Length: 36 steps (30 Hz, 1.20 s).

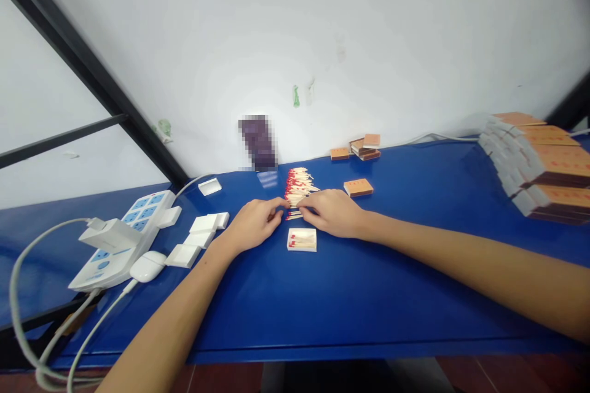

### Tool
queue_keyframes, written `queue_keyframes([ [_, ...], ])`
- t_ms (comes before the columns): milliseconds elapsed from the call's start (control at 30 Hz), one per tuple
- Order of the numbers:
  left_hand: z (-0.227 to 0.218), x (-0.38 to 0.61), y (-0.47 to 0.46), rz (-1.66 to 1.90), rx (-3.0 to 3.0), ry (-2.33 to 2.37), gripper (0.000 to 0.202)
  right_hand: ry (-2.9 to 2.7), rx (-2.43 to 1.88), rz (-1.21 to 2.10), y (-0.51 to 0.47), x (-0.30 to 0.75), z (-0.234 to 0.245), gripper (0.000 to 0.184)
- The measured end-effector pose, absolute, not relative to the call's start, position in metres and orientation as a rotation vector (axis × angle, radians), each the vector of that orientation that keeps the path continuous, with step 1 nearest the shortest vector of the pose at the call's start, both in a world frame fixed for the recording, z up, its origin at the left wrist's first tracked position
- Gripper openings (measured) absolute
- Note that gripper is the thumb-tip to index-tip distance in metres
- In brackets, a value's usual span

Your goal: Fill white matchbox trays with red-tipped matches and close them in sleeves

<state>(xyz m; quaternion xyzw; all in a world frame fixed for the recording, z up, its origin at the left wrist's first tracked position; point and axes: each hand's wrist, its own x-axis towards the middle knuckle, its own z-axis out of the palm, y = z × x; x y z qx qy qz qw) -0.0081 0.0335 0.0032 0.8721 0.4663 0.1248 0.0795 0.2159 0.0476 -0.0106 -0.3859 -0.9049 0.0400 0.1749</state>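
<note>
A pile of red-headed matches (299, 183) lies on the blue table (369, 295), sticks pointing right. At the near end of the pile, my left hand (257, 221) has its curled fingers and thumb closed on the head side of some matches. Opposite it, my right hand (336, 212) pinches at the stick ends. The fingers partly hide the matches between them. Just below both hands sits a white matchbox tray (302, 248) with a few matches inside. An orange matchbox (358, 187) lies beyond my right hand.
White trays (199, 239) lie left of my left arm, beside a power strip (138, 221) with chargers and cables. Another tray (209, 186) lies farther back. Several matchboxes (365, 147) rest by the wall; a large matchbox stack (539, 166) stands right. A pixelated dark object (260, 142) leans there.
</note>
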Motion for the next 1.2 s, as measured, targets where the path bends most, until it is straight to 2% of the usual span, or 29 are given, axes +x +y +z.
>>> queue_keyframes([
  [600,0.0040,-0.0072,0.0328,0.384,2.625,1.369,0.032,-2.557,-1.062,0.130,0.0486,0.2176,-0.0117,0.029],
  [1200,0.0063,-0.0033,0.0312,0.403,2.528,1.353,0.026,-2.578,-1.098,0.131,0.0463,0.2175,-0.0071,0.027],
])
